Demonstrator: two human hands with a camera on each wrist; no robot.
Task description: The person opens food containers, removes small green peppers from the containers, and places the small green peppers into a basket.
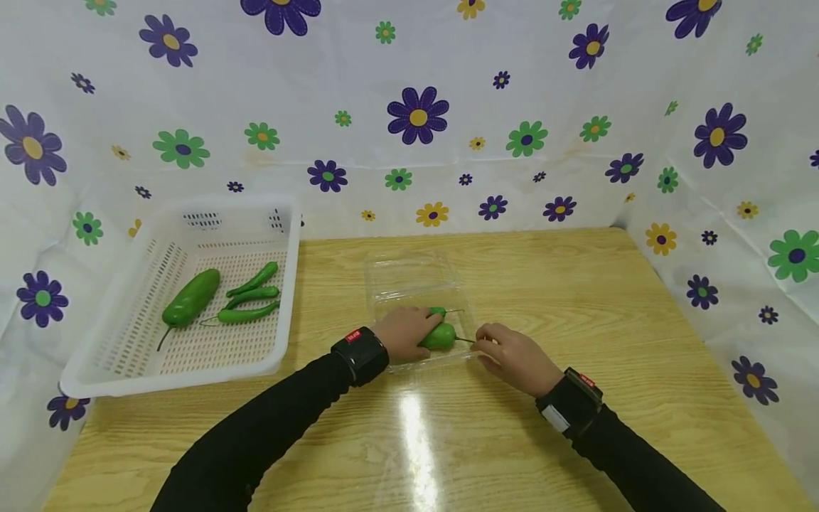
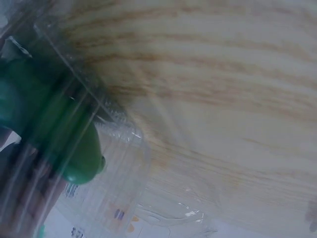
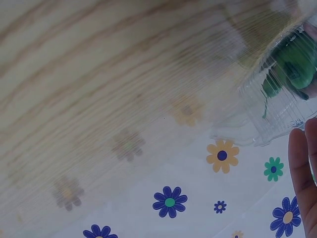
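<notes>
A hinged clear plastic container [image 1: 412, 274] lies on the table with its lid spread open toward the back. My left hand [image 1: 404, 334] reaches into it, its fingers curled over a plump green pepper [image 1: 440, 337] whose thin stem points right. Just behind that one, another green pepper [image 1: 438, 311] shows a small part and its stem; the left hand hides the rest. At the container's right end is my right hand [image 1: 515, 358], its fingertips right at the pepper's stem tip and the container wall. Its fingers [image 3: 300, 166] look extended in the right wrist view.
To the left stands a white perforated basket [image 1: 291, 284] holding one large green pepper [image 1: 192, 297] and three slim green chilies [image 1: 252, 294]. Behind the wooden table [image 1: 550, 284] hangs a white flower-print cloth [image 1: 358, 85], which also encloses both sides.
</notes>
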